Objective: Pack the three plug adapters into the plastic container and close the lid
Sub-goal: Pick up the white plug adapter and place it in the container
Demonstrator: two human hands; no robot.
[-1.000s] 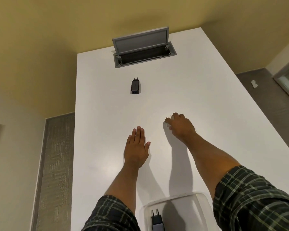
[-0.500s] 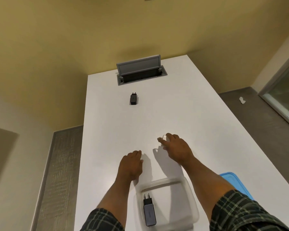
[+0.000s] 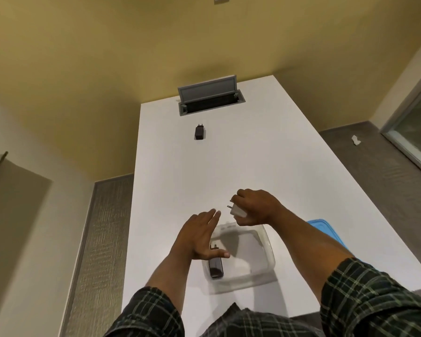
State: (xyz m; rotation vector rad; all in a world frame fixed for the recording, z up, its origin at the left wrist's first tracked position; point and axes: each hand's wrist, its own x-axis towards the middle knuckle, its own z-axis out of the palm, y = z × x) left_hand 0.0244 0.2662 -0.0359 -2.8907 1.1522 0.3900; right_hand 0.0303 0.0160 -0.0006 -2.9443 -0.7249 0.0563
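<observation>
A clear plastic container [image 3: 265, 242] sits near the front edge of the white table [image 3: 253, 154]. One dark plug adapter [image 3: 215, 265] lies inside it at the left. My right hand [image 3: 255, 206] holds a white plug adapter [image 3: 236, 210] in the air just above the container's far rim, prongs pointing left. My left hand [image 3: 199, 237] hovers flat and open over the container's left side, holding nothing. A third adapter, black [image 3: 199, 132], lies far up the table. The blue lid [image 3: 326, 231] rests to the right of the container, partly hidden by my right forearm.
A grey cable hatch [image 3: 210, 97] stands open at the table's far end, just beyond the black adapter. Yellow wall lies behind the table. Grey floor runs along both sides, with a small white scrap [image 3: 355, 143] on the right.
My right hand picked the white adapter off the table and drew it back toward the container. My left hand lifted off the table and now hovers open over the container's left side.
</observation>
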